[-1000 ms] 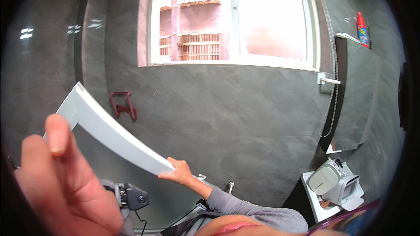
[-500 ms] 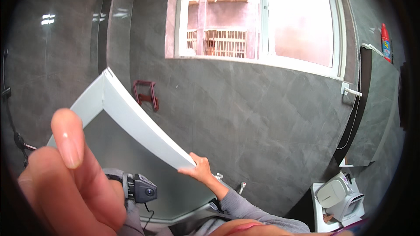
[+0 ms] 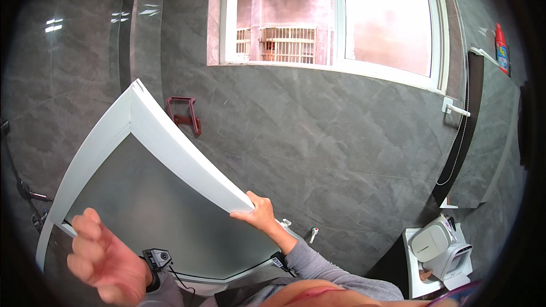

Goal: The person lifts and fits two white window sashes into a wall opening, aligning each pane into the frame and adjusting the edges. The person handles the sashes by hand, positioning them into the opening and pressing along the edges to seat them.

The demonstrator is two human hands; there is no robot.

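Observation:
A large frosted panel (image 3: pixel 187 207) in a white frame (image 3: pixel 187 145), like a door, stands tilted in front of me. My right hand (image 3: pixel 259 212) grips the right edge of the frame, its fingers wrapped around it. Near the panel's lower left, my left hand (image 3: pixel 108 264) is raised with the palm showing. Its fingers are loosely bent, the thumb stands apart, and nothing is seen in it. A small black camera (image 3: pixel 161 257) is strapped to my left wrist, with a cable hanging from it.
Grey tiled walls surround me, with a window (image 3: pixel 327 17) above. A dark red rack (image 3: pixel 185 116) and a small tap (image 3: pixel 314 234) are on the wall. At right are a red bottle (image 3: pixel 501 50), a bead chain and a white stand (image 3: pixel 410 261) holding white items.
My left hand has drawn away from close to the camera, down toward the panel's lower left. My right hand keeps its grip on the frame. The view has shifted slightly.

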